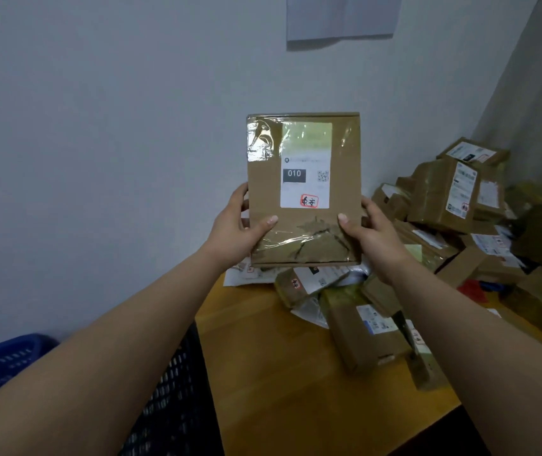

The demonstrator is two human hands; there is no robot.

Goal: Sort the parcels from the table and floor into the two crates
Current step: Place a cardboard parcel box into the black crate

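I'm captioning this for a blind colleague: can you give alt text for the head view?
Both hands, left hand and right hand, hold a flat cardboard parcel upright, its label reading 010. Behind lies a wooden table piled with parcels; a blue crate sits lower left.

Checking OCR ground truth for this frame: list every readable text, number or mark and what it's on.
"010": white digits on a dark block of the white label on the held parcel, which the left hand and right hand grip.
Red stamp, same label: two handwritten characters, too blurred to read surely.
QR code, same label: not text.
Labels on the table parcels: too small and blurred.
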